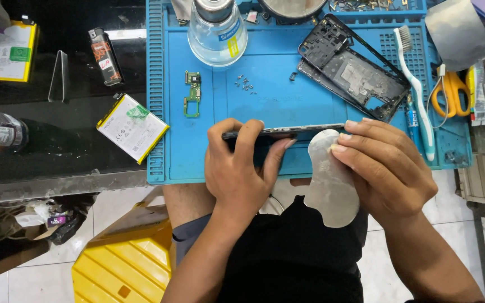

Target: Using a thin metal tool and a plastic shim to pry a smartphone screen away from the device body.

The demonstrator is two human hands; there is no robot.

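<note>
My left hand (241, 168) grips a dark phone (287, 131) held on edge over the near side of the blue work mat (276, 90). My right hand (385, 165) holds a thin, rounded metal pry sheet (329, 182), whose top end touches the phone's edge by my fingertips. A black phone frame (352, 67) lies on the mat at the back right. A small green circuit board (192, 93) and several tiny screws (245, 84) lie on the mat at the left and centre.
A clear bottle (217, 31) stands at the mat's back. A white toothbrush (416, 90) and yellow scissors (450, 92) lie at the right. A phone battery (132, 127), a lighter (105, 56) and another battery (8, 51) rest on the dark table. A yellow stool (124, 264) stands below.
</note>
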